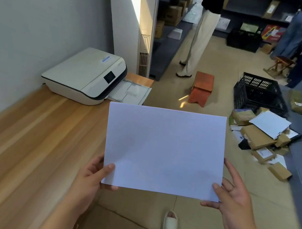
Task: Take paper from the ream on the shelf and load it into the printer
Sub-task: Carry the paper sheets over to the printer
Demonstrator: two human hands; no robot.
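Observation:
I hold a stack of white paper point(164, 151) flat in front of me, above the floor beside the wooden counter point(27, 135). My left hand point(92, 178) grips its near left corner with the thumb on top. My right hand point(233, 199) grips the near right corner the same way. The white printer point(83, 75) sits on the counter against the grey wall, ahead and to the left of the paper. Its front tray point(129, 94) is pulled out and faces right. The ream and its shelf are not in view.
A person in light trousers point(197, 43) stands at dark shelving ahead. An orange stool point(201, 88), a black crate point(257, 94) and a heap of cardboard boxes point(263, 138) lie on the floor to the right. Another person point(293, 31) stands far right. My foot point(170, 224) is below.

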